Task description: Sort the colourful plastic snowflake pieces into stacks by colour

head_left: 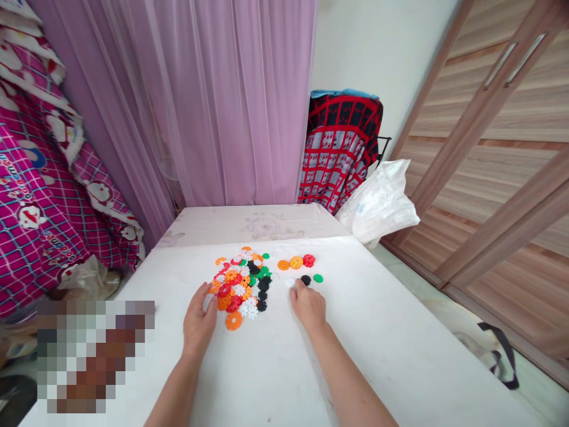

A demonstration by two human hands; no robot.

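Note:
A loose heap of plastic snowflake discs (235, 290) in orange, red, white, green and black lies on the white-covered table. At its left edge is my left hand (200, 320), thumb and fingers apart, fingertips beside the outer discs. Whether the pale patch between them is a disc or cloth I cannot tell. Right of the heap, my right hand (310, 305) has its fingers closed on a white snowflake disc (290, 283) at the table surface. Close to those fingers lie a black disc (306, 279) and a green disc (318, 278). Behind them sit an orange disc (283, 265), a yellow-orange disc (296, 262) and a red disc (309, 260).
The table (258, 379) reaches back to a purple curtain (222, 107). A white plastic bag (377, 201) stands past its right back corner, by a red patterned cloth (338, 148). A wooden wardrobe (489, 148) is at right, a pink checked cloth (40, 178) at left.

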